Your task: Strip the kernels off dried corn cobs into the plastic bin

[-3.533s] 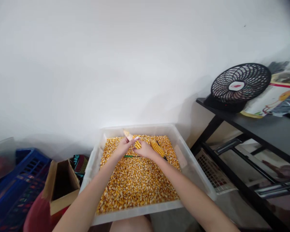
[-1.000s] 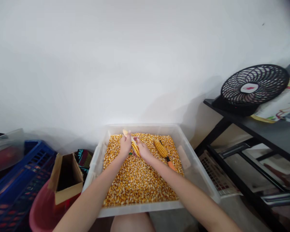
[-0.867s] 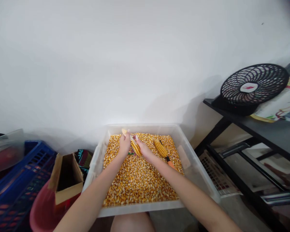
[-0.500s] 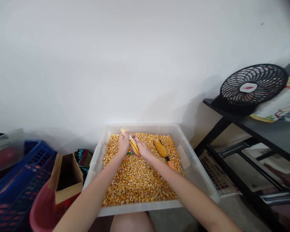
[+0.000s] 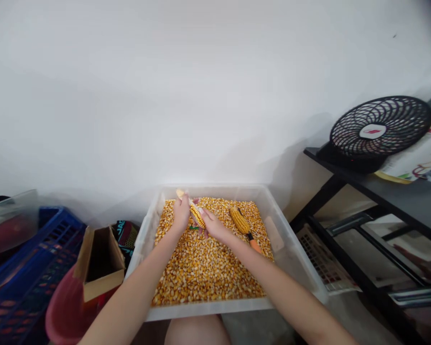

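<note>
Here, a clear tub (image 5: 290, 268) of kernels (image 5: 204, 268) sits against a white wall (image 5: 165, 96).

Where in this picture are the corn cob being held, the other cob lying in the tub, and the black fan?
held corn cob (image 5: 197, 218), head view, on its kernel-covered middle between the hands.
loose corn cob (image 5: 239, 221), head view, on its middle.
black fan (image 5: 380, 127), head view, on the front grille.

White wall (image 5: 165, 86), black shelf (image 5: 398, 191)
</note>
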`<state>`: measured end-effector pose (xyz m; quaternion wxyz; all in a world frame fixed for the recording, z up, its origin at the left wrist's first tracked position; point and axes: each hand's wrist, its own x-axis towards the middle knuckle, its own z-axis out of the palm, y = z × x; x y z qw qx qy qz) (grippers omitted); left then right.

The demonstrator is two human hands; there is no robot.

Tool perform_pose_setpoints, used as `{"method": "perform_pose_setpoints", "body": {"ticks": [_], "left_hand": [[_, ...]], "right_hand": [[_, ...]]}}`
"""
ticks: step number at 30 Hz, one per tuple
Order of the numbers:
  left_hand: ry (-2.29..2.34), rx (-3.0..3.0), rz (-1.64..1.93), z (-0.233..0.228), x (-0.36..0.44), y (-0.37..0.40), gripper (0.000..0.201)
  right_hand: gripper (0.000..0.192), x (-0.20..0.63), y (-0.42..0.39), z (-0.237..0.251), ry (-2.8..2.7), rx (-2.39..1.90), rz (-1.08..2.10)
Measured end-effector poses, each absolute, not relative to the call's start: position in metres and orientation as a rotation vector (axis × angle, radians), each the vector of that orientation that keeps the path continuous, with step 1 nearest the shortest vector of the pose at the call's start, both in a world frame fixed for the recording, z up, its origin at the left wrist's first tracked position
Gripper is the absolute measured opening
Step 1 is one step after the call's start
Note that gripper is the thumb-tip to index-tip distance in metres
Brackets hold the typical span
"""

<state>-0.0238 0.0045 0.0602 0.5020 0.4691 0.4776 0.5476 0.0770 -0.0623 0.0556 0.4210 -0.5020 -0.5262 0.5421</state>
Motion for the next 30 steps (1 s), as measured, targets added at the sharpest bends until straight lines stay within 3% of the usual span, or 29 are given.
{"method": "perform_pose_setpoints", "body": {"ticks": [11,19,24,30], "left_hand": [[1.153,1.183,1.344,0.06,-0.024,0.002,0.034],[1.141,1.091,1.329,0.069,-0.024,0.003,0.037],[1.152,1.018,1.383,0.073,-0.027,0.008,0.036],[1.189,1.047,1.399,0.073,-0.027,0.007,0.031]], "right_hand": [[0.028,0.071,-0.061,0.053,-1.111,-1.191,1.474],[0.035,0.084,-0.055,0.056,-1.096,-1.091,1.625],[0.032,0.089,-0.054,0.047,-1.383,-1.106,1.414],[0.04,0.082,-0.054,0.038,-1.382,-1.174,1.301]]}}
